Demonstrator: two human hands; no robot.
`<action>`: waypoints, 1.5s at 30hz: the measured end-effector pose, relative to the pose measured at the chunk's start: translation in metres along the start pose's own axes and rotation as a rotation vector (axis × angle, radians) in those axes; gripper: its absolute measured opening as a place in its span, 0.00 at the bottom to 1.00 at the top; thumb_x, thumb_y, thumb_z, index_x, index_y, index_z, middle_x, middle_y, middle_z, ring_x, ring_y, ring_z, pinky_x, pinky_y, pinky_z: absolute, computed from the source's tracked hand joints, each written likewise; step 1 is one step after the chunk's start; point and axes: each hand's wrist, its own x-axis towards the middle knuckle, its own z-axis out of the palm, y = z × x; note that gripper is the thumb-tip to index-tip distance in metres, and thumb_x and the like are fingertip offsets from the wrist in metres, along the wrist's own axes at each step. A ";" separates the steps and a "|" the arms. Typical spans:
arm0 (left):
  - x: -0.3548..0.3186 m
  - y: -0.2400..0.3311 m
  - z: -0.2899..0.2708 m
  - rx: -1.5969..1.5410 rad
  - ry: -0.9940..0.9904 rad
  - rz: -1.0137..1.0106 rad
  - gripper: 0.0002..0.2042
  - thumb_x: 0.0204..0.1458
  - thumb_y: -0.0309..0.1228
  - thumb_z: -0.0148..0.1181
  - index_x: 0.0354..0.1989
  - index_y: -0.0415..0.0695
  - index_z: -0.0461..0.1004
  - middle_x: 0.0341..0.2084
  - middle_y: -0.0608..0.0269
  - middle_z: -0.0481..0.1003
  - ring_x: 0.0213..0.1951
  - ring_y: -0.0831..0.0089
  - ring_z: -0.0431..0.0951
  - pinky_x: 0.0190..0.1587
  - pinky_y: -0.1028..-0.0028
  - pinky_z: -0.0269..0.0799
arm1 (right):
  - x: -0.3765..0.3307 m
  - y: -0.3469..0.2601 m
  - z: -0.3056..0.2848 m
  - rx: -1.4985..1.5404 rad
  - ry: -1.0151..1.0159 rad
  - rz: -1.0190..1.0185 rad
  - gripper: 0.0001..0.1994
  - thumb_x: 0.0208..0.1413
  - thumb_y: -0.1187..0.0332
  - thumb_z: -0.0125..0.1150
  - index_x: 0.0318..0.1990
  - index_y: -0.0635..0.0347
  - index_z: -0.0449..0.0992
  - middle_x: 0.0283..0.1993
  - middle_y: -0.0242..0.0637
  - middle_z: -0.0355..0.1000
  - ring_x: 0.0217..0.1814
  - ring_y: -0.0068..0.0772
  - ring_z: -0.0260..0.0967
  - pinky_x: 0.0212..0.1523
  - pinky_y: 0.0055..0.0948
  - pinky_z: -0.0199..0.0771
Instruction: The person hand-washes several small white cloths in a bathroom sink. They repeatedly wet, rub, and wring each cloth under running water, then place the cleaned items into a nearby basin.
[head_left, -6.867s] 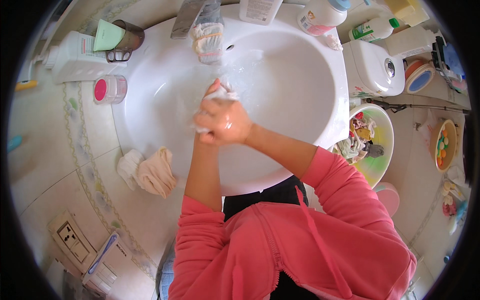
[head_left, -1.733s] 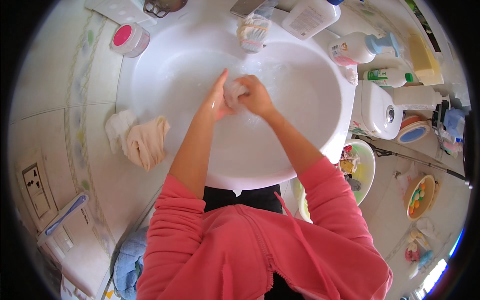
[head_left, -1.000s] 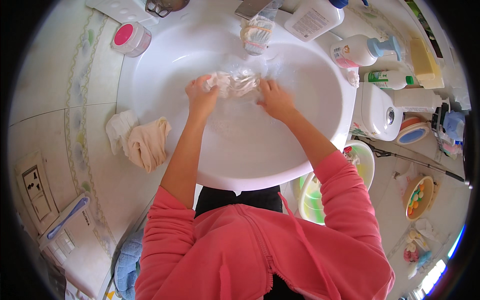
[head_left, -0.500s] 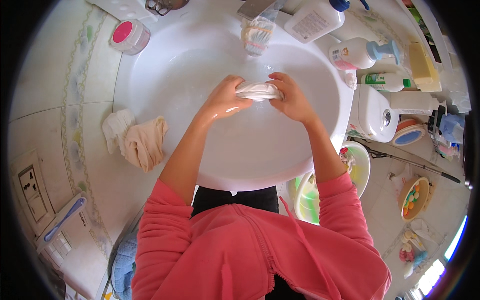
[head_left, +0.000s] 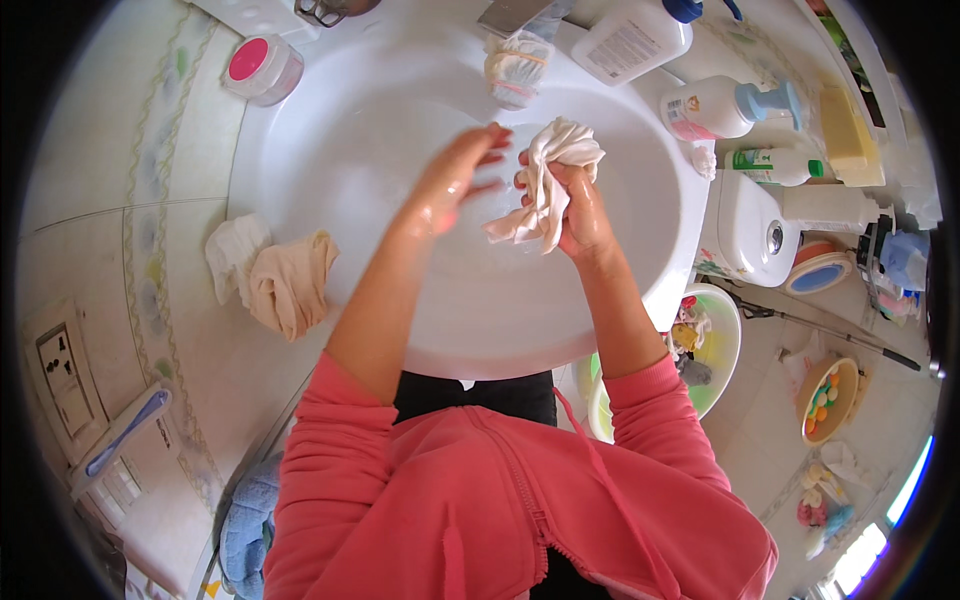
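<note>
Over the white sink basin [head_left: 480,320], my right hand [head_left: 583,215] is closed round a wet, crumpled white cloth [head_left: 545,185]. Folds of the cloth stick out above the fist and hang down to its left. My left hand [head_left: 455,180] is just left of the cloth and apart from it. Its fingers are spread and slightly blurred, with nothing in them, and the skin glistens with water. At the basin's left side lie a beige folded cloth [head_left: 292,285] and a white cloth [head_left: 238,255].
A faucet [head_left: 518,65] with a wrapped spout stands at the basin's back. Pump bottles [head_left: 705,108] line the right rim, and a pink-lidded jar [head_left: 262,70] sits at back left. A green-white tub [head_left: 718,340] with small items stands below right.
Both hands gripped the twisted cloth between them. Now my left hand has let go and opened, while my right hand keeps the cloth, which has loosened and spread out.
</note>
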 end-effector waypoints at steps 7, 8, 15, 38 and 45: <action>-0.018 -0.026 0.044 -0.564 -0.120 -0.295 0.35 0.52 0.63 0.49 0.56 0.45 0.64 0.48 0.65 0.69 0.50 0.69 0.71 0.49 0.66 0.70 | 0.003 0.018 0.008 -0.580 0.274 -0.145 0.17 0.49 0.70 0.54 0.47 0.68 0.69 0.48 0.45 0.69 0.48 0.37 0.69 0.45 0.36 0.72; -0.014 -0.031 0.043 -0.511 -0.098 -0.240 0.35 0.52 0.64 0.49 0.55 0.44 0.65 0.47 0.66 0.69 0.50 0.70 0.71 0.49 0.67 0.70 | 0.005 0.024 0.006 -0.931 0.273 -0.272 0.17 0.50 0.68 0.56 0.46 0.68 0.70 0.50 0.45 0.67 0.52 0.37 0.66 0.48 0.36 0.70; -0.019 -0.033 0.007 -0.235 -0.399 -0.263 0.23 0.52 0.44 0.63 0.51 0.45 0.66 0.41 0.62 0.70 0.31 0.80 0.69 0.27 0.79 0.67 | 0.002 -0.034 -0.006 -0.935 -0.432 0.100 0.47 0.45 0.54 0.69 0.68 0.61 0.47 0.67 0.48 0.53 0.65 0.44 0.57 0.61 0.40 0.60; -0.005 -0.101 0.054 0.865 0.144 0.206 0.17 0.49 0.32 0.55 0.47 0.40 0.65 0.25 0.57 0.75 0.24 0.61 0.75 0.23 0.64 0.66 | 0.008 0.017 0.026 -1.280 0.262 -0.249 0.18 0.54 0.76 0.52 0.51 0.48 0.74 0.41 0.38 0.67 0.41 0.36 0.69 0.41 0.32 0.71; -0.023 -0.094 0.055 0.833 0.365 0.122 0.13 0.49 0.34 0.57 0.39 0.38 0.70 0.27 0.53 0.77 0.30 0.57 0.77 0.29 0.61 0.69 | 0.023 0.034 0.031 -1.449 0.424 -0.052 0.17 0.55 0.71 0.52 0.52 0.46 0.74 0.38 0.40 0.70 0.38 0.39 0.70 0.42 0.34 0.71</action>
